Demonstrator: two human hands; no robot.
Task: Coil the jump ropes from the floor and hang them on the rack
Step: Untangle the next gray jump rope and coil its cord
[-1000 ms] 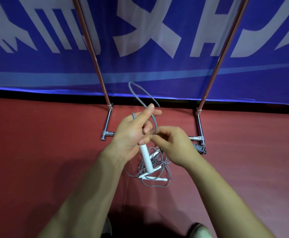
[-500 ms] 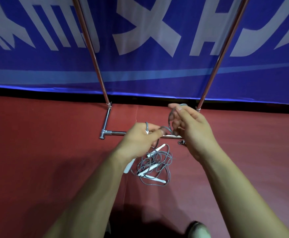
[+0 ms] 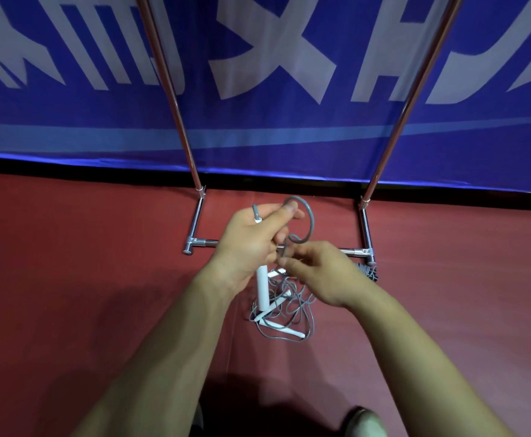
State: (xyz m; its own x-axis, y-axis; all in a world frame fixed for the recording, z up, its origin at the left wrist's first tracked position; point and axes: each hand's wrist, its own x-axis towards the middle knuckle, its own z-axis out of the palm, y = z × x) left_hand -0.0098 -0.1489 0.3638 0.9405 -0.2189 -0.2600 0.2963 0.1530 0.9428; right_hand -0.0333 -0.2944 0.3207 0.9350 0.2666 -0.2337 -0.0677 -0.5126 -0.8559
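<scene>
The left hand curls its fingers round a white handle and pinches the grey rope, which loops up toward 12 o'clock. The right hand, at its 4 o'clock, pinches the same rope lower down. A tangled pile lies on the floor at 6 o'clock, just before the rack.

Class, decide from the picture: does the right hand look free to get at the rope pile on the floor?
Not yet, probably. The right hand pinches the grey rope whose white handle the left hand grips. The rope pile lies below with nothing covering it, so letting go should suffice.
</scene>
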